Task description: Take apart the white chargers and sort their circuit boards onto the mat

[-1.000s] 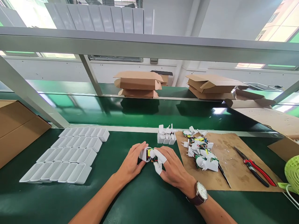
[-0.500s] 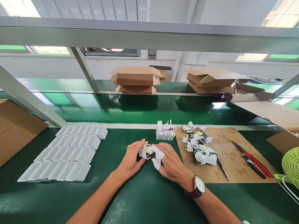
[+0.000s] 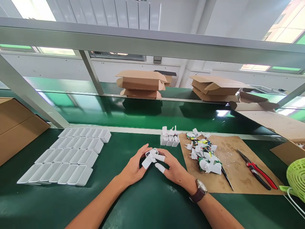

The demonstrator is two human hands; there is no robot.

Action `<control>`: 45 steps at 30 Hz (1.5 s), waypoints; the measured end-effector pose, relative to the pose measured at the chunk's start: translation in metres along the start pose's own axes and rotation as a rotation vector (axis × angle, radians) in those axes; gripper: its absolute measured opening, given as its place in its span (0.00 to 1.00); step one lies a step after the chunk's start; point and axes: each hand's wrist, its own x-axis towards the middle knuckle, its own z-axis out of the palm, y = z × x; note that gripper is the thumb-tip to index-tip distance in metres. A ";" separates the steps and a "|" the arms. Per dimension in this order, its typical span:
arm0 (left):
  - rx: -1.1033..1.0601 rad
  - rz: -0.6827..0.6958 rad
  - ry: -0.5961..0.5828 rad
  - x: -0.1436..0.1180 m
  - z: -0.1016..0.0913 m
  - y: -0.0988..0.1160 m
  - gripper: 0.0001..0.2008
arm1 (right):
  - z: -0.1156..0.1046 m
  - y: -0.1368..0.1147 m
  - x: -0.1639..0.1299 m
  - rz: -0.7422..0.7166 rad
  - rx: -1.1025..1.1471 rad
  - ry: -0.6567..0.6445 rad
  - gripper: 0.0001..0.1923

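Nearest to me, both forearms come up from the bottom edge onto the green bench mat [image 3: 147, 203], with a brown-strapped watch [image 3: 199, 190] on the right wrist. My left hand [image 3: 133, 167] and right hand [image 3: 172, 167] meet at the middle of the bench, fingers curled around 1 small white charger housing [image 3: 150, 157] that sits tilted between them, just above the mat. The left fingers wrap its left side; the right thumb and forefinger, wearing white finger cots [image 3: 160, 162], pinch its right end. Both hands are closed on it.

To the left lie 4 rows of empty white shells [image 3: 66, 156], with a cardboard box [image 3: 16, 127] well beyond them at the edge. Just behind my hands stands a small cluster of white plug parts [image 3: 169, 137]. To the right, a cardboard sheet [image 3: 238, 165] carries a pile of circuit boards with plugs [image 3: 205, 154] and red-handled cutters [image 3: 256, 173]. A green fan [image 3: 296, 178] sits far right. Beyond the conveyor belt [image 3: 152, 114], folded cartons [image 3: 141, 84] are stacked.
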 end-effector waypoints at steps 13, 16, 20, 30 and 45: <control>0.003 -0.111 0.046 0.001 -0.004 0.009 0.32 | 0.012 0.006 0.001 -0.063 -0.108 0.053 0.25; 0.018 -0.111 0.069 0.001 -0.003 0.011 0.33 | 0.011 0.005 0.001 -0.091 -0.120 0.064 0.25; -0.001 -0.079 0.119 -0.001 -0.002 0.012 0.38 | 0.007 0.001 0.000 -0.124 -0.098 0.133 0.26; 0.028 -0.006 0.194 -0.003 0.006 0.003 0.37 | 0.014 0.000 -0.003 -0.025 -0.136 0.028 0.17; 0.048 0.126 0.240 0.000 0.006 0.009 0.33 | 0.013 -0.007 -0.002 0.006 -0.145 0.027 0.15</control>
